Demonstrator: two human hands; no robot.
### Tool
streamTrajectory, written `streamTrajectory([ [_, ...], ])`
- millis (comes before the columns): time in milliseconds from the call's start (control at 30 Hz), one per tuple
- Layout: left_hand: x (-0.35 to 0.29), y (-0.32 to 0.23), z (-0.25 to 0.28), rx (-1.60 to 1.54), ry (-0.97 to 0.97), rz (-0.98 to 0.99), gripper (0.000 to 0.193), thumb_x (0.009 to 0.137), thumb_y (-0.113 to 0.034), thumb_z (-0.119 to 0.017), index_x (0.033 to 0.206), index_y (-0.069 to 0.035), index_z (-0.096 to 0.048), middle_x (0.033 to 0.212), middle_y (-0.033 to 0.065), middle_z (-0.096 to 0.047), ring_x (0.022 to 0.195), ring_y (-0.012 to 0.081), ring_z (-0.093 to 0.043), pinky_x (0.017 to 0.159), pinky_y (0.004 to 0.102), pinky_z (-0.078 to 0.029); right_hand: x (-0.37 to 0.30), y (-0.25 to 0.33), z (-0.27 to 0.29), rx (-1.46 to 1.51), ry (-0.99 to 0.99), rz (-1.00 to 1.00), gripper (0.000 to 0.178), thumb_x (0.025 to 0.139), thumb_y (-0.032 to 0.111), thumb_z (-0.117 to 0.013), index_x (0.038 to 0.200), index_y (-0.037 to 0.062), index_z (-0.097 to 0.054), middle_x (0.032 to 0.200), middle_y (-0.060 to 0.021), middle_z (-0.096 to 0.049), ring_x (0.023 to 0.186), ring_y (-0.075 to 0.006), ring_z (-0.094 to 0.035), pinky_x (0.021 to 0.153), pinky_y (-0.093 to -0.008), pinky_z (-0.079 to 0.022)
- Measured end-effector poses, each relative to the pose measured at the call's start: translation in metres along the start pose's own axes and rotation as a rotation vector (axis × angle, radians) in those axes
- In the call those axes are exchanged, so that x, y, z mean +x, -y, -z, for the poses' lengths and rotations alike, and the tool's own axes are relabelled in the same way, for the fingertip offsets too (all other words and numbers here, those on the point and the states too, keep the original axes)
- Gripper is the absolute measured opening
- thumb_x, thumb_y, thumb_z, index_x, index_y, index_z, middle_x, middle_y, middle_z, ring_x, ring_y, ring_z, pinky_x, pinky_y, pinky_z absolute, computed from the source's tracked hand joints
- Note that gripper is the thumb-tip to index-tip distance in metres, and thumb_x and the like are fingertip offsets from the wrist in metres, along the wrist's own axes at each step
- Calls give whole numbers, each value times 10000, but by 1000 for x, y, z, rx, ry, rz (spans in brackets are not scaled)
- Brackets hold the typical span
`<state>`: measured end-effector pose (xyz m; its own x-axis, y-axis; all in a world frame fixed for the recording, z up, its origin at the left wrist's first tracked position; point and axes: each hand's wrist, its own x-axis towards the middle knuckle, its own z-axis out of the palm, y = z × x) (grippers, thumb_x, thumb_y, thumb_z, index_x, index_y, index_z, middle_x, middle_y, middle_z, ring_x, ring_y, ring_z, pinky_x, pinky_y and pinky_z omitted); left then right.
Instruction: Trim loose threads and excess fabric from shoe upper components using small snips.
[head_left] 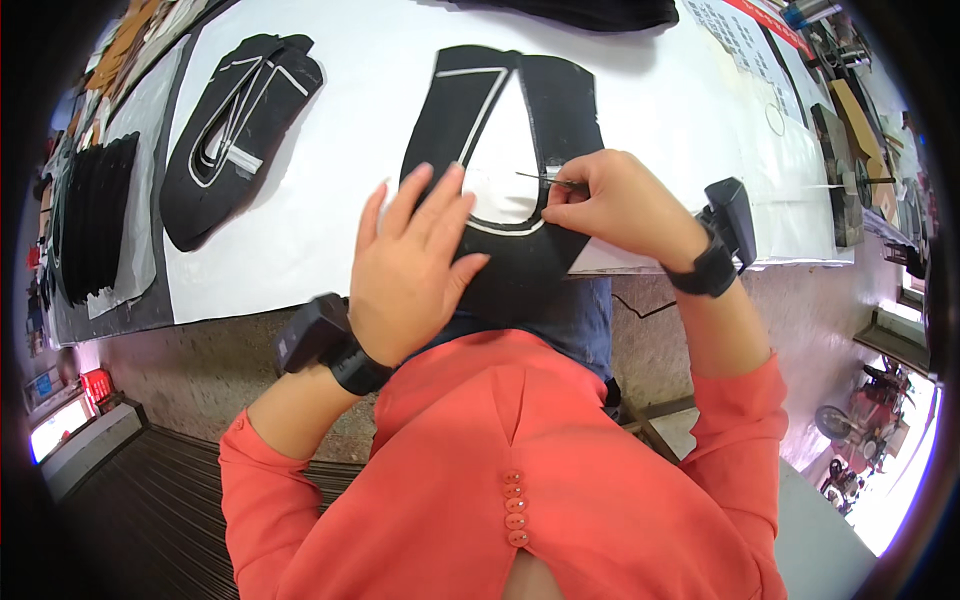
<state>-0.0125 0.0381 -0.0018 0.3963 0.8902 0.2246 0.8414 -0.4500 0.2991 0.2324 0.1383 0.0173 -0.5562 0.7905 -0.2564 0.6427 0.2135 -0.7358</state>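
A black U-shaped piece, which looks like a shoe upper [510, 265], lies in front of me with its rounded end over the table's near edge. White lines run along its inner opening, and white table covering shows through. My left hand [405, 255] rests flat on its left side, fingers spread and holding nothing. At the opening's right edge, my right hand [595, 195] is closed in a pinch on a thin, pointed metal tool [535, 176]. The tool points left over the opening; its other end is hidden in the hand. A small pale strip [553, 172] sits beside the fingers.
Similar black pieces with white lines [220, 190] lie stacked to the left, beyond them a row of black pieces [95, 215]. Another black item [600, 12] lies at the far edge. A printed sheet [740, 50] is at far right. A dark cord [640, 308] hangs below the table.
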Motion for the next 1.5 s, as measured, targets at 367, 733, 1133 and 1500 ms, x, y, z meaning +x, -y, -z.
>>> streamTrajectory([
  [367,-6,-5,-1,-71,136,-302,388,825,-137,-762,1200,-81,-680,1396,55,-627,1319,295,-556,1114,487,-412,-16,12,-9,80,15,-61,208,832,166,-750,850,-37,-706,630,-97,-604,574,-146,-549,576,-308,-462],
  [733,1,10,-3,-191,29,-389,296,820,-28,-654,1109,-38,-716,1215,127,-684,1168,299,-663,999,444,-541,-10,25,-4,121,151,-159,181,843,142,-744,836,-30,-690,605,-46,-556,540,-98,-514,504,-269,-472],
  [1133,6,5,-1,-93,42,-382,217,833,-70,-644,1044,-81,-693,1211,59,-695,1187,263,-643,1030,451,-502,-8,24,-14,115,-11,-127,194,835,147,-689,813,-45,-696,637,-109,-625,532,-175,-608,523,-301,-512],
  [1500,9,-3,-5,-44,37,-388,171,843,-81,-628,1011,-81,-660,1244,53,-667,1248,276,-596,1071,466,-468,-6,18,-11,86,53,-130,185,816,136,-709,831,-48,-697,630,-99,-623,537,-155,-582,531,-302,-494],
])
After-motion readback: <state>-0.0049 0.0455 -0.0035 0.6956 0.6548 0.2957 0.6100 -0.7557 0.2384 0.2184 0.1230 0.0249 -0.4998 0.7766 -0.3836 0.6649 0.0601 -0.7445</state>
